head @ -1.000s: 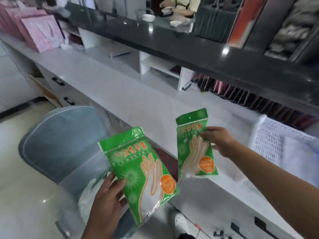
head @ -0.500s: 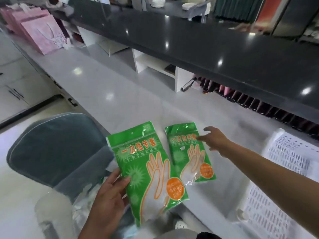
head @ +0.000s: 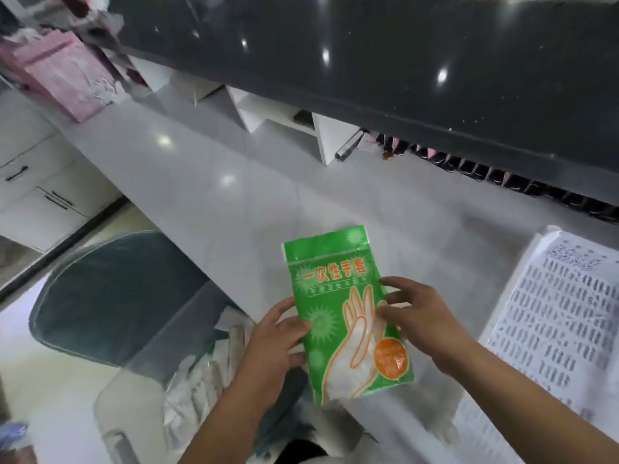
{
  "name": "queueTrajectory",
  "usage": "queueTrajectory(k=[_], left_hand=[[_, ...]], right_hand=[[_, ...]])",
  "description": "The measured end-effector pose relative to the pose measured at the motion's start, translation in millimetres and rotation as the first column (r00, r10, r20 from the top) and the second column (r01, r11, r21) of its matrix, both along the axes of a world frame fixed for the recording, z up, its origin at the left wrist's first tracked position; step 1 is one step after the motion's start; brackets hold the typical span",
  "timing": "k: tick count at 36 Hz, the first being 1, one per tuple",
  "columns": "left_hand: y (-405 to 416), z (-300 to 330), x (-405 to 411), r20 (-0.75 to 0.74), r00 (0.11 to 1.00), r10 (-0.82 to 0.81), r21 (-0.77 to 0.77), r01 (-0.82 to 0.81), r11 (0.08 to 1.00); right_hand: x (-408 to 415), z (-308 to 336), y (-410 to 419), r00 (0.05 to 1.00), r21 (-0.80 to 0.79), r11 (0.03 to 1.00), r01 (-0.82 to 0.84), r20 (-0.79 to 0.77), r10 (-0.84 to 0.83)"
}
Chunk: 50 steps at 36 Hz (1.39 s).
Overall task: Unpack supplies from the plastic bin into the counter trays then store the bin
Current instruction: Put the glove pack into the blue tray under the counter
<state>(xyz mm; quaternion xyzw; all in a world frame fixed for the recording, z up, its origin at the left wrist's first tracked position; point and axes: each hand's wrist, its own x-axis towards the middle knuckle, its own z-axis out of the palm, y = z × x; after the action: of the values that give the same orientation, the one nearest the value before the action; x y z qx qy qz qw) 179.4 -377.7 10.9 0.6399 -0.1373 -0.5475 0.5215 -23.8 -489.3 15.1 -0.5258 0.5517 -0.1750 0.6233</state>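
My left hand (head: 279, 333) grips the left edge of a green packet of disposable gloves (head: 345, 316), thumb on its printed face and fingers curled behind it. My right hand (head: 415, 316) closes on the packet's right edge about midway up, fingertips pressed onto the front beside the orange hand drawing. Between the two hands the packet stands nearly upright over the near edge of the pale tabletop (head: 207, 182), its sealed top pointing toward the far edge; I cannot tell whether its lower end touches the surface. A second green edge shows just behind its top, though whether that is another packet I cannot tell. At the tabletop's right end lies a white perforated tray (head: 552, 316), well apart from the packet. Below my left forearm, off the near edge, sits the clear plastic bin (head: 187, 380) with pale wrapped supplies inside, next to a grey chair back (head: 110, 296). Pink gift bags (head: 70, 75) stand at the far left corner beneath a dark upper counter (head: 368, 55).
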Motion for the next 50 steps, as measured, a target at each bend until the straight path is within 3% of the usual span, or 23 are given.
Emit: queueTrajectory(k=[12,21,24,26,29,33,35,38,43,50], left_hand=[[-55,-39,8,0.154,0.987,-0.050,0.070,0.040,0.997],[-51,-58,21,0.101,0.993,-0.060,0.075,0.052,0.996],[-54,-58,30,0.251,0.961,-0.113,0.097,0.091,0.991],[-56,-54,37,0.523,0.830,-0.191,0.061,0.187,0.980],[-65,-50,48,0.843,0.490,-0.223,-0.012,0.431,0.902],[-91,-54,48,0.922,0.025,-0.387,0.284,0.635,0.718],[-99,-65,48,0.878,-0.102,-0.468,0.418,0.640,0.644],[-103,-83,51,0.841,-0.155,-0.518,0.486,0.637,0.598],[-100,-100,53,0.853,-0.116,-0.508,0.453,0.648,0.612],[-101,-102,52,0.853,-0.127,-0.507,0.454,0.659,0.600]], right_hand=[[24,-17,-29,0.952,-0.130,0.980,-0.151,-0.286,0.109],[41,-27,-13,0.807,-0.168,0.931,-0.325,-0.562,0.180],[45,-27,-8,0.737,-0.219,0.892,-0.397,-0.655,0.167],[49,-24,-4,0.699,-0.297,0.835,-0.464,-0.702,0.138],[58,-23,6,0.647,-0.384,0.725,-0.572,-0.754,0.112],[73,-38,21,0.520,-0.276,0.692,-0.667,-0.838,0.167],[77,-49,28,0.500,-0.235,0.717,-0.657,-0.847,0.180],[79,-64,34,0.504,-0.242,0.732,-0.637,-0.849,0.158],[79,-80,36,0.551,-0.297,0.742,-0.602,-0.826,0.117],[79,-95,38,0.603,-0.365,0.739,-0.567,-0.795,0.070]])
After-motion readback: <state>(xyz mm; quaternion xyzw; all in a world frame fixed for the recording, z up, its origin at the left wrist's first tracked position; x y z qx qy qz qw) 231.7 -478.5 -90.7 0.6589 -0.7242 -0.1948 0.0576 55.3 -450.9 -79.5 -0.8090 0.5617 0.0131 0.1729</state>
